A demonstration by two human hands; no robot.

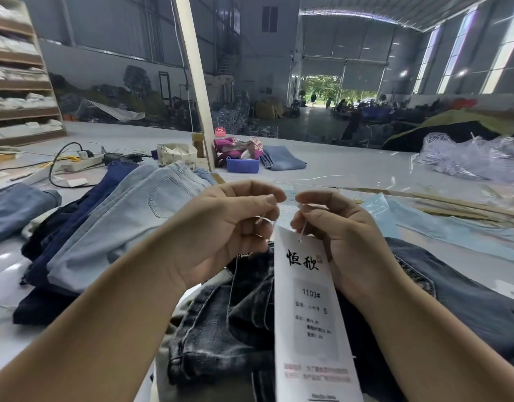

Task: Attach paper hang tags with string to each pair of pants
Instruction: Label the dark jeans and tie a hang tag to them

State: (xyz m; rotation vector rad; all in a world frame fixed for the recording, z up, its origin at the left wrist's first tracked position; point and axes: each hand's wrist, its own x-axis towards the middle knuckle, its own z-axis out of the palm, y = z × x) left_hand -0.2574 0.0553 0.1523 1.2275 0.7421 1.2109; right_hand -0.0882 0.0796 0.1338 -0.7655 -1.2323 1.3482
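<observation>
A long white paper hang tag (311, 311) with black print hangs in front of me over dark washed jeans (221, 329) on the table. A thin white string (302, 232) runs through the hole at the tag's top. My right hand (334, 227) pinches that string just above the tag. My left hand (229, 224) is raised beside it, finger and thumb pinched on the other string end (263, 219). The two hands are a few centimetres apart.
A pile of light and dark blue jeans (111, 224) lies to the left. Behind are a power strip (82, 163), a box of tags (177, 154), a blue bin (242, 164), a slanted wooden post (196, 79) and plastic bags (470, 158) at right.
</observation>
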